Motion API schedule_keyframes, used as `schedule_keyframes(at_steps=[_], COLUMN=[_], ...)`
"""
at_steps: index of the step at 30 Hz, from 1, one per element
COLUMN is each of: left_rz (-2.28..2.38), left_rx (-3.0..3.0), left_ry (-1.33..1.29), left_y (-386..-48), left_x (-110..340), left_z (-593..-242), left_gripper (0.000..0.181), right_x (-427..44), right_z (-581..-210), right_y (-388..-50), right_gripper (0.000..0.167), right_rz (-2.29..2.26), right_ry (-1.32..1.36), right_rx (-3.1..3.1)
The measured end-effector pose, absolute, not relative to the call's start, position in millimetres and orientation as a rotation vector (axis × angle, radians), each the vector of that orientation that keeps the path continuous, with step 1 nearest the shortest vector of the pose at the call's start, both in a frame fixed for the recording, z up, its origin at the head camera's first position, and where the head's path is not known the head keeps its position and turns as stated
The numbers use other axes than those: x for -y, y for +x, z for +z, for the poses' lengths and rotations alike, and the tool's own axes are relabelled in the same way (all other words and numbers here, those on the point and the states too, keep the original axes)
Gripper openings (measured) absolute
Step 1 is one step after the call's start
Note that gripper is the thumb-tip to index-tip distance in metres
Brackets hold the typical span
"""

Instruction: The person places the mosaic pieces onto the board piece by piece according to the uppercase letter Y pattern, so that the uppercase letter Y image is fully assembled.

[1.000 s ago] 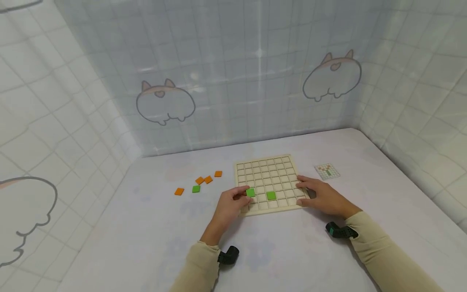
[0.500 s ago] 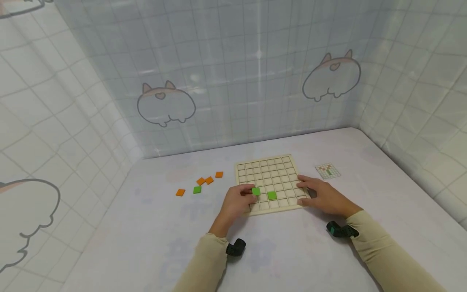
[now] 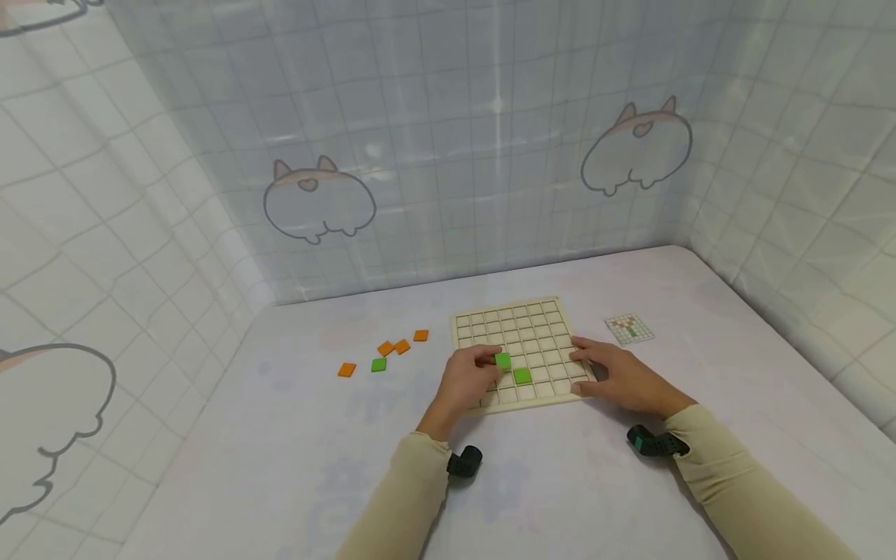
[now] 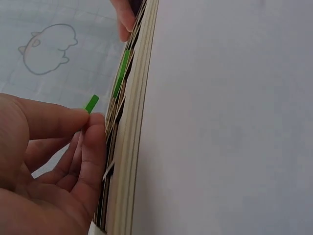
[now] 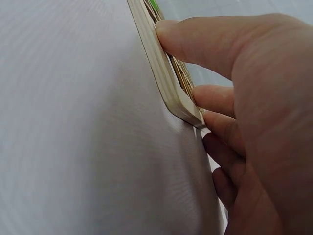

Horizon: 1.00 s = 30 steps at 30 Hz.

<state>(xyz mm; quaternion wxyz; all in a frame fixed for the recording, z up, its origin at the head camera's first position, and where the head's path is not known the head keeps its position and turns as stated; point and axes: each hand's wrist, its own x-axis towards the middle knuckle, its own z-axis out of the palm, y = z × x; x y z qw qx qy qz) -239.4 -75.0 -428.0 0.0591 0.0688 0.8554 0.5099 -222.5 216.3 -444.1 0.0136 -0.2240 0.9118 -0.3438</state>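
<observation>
A pale wooden grid board [image 3: 537, 320] lies on the table. Over its near left part my left hand [image 3: 467, 381] pinches a small green square tile [image 3: 502, 362] between thumb and fingers. In the left wrist view that green tile [image 4: 91, 104] sticks out past the fingertips, apart from the board. Just to its right, a second green tile [image 3: 523, 376] lies on the grid. My right hand [image 3: 626, 379] rests on the board's right edge, thumb by the near corner and fingers farther back. The right wrist view shows its thumb [image 5: 195, 41] touching the board's top.
Left of the board lie several orange tiles [image 3: 347, 370] and one loose green tile [image 3: 379, 365]. A small card [image 3: 629, 328] with a coloured grid pattern lies to the right. Patterned sheet walls [image 3: 448, 155] enclose the table [image 3: 560, 482] at the back and sides.
My left hand has moved rightward and slightly away over the board, carrying the green tile closer to the one on the grid. The right hand stays at the board's edge.
</observation>
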Motion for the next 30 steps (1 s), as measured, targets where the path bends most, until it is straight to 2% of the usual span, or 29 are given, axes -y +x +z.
schedule_keyframes(at_steps=[30], left_rz=[1.235], left_rx=[-2.720], left_ry=[0.187], left_y=[-248.8], left_x=[55.6], left_z=[-423.5], left_gripper=[0.033], right_x=[-218.1], right_z=[-447.3], right_y=[-224.9], right_gripper=[0.068], right_rz=[-1.039], right_ry=[-0.702], right_rx=[-2.858])
